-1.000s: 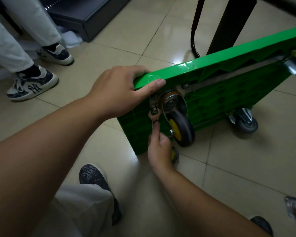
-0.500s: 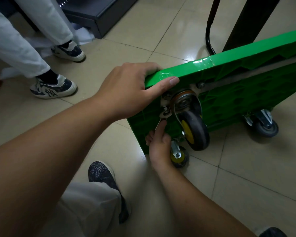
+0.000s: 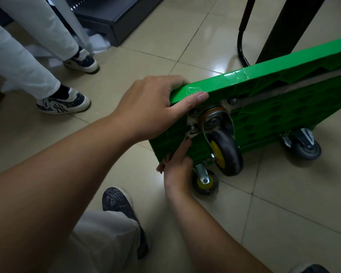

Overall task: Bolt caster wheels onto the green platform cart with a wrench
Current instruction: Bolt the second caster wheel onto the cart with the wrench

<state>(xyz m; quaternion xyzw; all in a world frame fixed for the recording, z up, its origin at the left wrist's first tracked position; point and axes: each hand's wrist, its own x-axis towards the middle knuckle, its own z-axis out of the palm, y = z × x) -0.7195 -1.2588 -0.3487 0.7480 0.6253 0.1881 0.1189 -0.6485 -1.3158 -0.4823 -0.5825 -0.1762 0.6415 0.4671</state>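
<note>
White trouser legs and a pair of dark-and-white sneakers (image 3: 63, 104) stand on the tiled floor (image 3: 293, 203) at the far left of my feed; that is a bystander. Below them the left forearm runs up from the lower left corner, wrist straight. The left hand (image 3: 152, 107) is clamped on the top corner of the green platform cart (image 3: 274, 107), fingers curled over the far side of the rim and thumb laid flat along the near face. A dark patterned shoe (image 3: 117, 201) sits on the floor under that arm.

The cart is tipped up on its edge, ribbed underside facing me. Just right of the thumb, the wrench (image 3: 189, 134) has its head on a bolt at the mounting plate. The right hand (image 3: 177, 170) grips the handle from below, index finger stretched up along it, the other fingers curled.

Beside the wrench hangs the big black caster wheel (image 3: 227, 152) with its yellow hub. A smaller yellow-hubbed caster (image 3: 205, 183) touches the floor under it, and a grey caster (image 3: 305, 144) sits further right.
</note>
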